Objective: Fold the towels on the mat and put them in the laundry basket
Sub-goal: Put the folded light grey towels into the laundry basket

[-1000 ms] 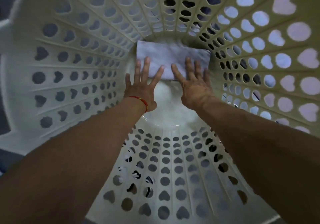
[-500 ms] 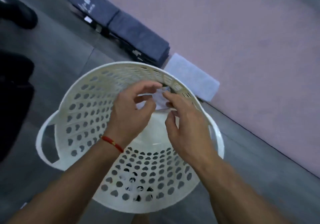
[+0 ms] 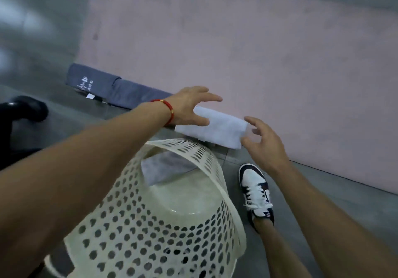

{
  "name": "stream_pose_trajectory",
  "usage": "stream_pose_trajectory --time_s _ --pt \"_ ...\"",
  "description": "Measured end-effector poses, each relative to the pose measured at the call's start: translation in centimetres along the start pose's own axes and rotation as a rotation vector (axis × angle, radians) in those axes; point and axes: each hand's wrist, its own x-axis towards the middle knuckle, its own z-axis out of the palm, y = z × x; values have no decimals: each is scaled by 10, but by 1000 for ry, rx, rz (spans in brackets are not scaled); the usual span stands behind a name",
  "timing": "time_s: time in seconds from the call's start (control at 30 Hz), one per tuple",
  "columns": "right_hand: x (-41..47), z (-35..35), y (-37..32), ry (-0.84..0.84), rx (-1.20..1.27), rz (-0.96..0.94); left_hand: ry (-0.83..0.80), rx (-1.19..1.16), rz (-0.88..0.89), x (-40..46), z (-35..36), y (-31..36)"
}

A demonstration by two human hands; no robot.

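A white perforated laundry basket [image 3: 217, 170] stands at the lower middle, with a folded pale towel [image 3: 163, 165] lying on its bottom. Beyond its rim, a folded white towel [image 3: 221, 130] lies at the near edge of the pink mat [image 3: 237, 40]. My left hand [image 3: 191, 105], with a red bracelet on the wrist, hovers over the towel's left end with spread fingers, its thumb on the cloth. My right hand [image 3: 262, 142] is at the towel's right end, fingers loosely bent, gripping nothing.
Dark grey folded towels [image 3: 120, 90] lie in a row along the mat's left edge. My white and dark sneaker [image 3: 256, 193] stands on the grey floor right of the basket. Another person's black shoe [image 3: 28, 107] is at the far left.
Both hands left a folded towel on the basket's bottom, came up out of the basket and moved forward to the white towel on the mat's edge.
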Motion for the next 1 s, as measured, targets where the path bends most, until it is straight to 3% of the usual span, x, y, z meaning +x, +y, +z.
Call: stream_pose_trajectory --time_s 0.1,0.23,0.4,0.57,1.0 --pt "41 30 41 -64 -16 9 -148 228 -60 58 21 -32" --pt "84 65 84 -88 72 125 -242 309 -64 108 48 -61" --pt "92 94 121 -19 462 251 -364 355 -13 154 63 -66" --pt "98 100 144 -33 727 279 -524 335 -127 185 67 -73" --pt "88 124 137 122 1055 475 -506 186 -276 191 74 -84"
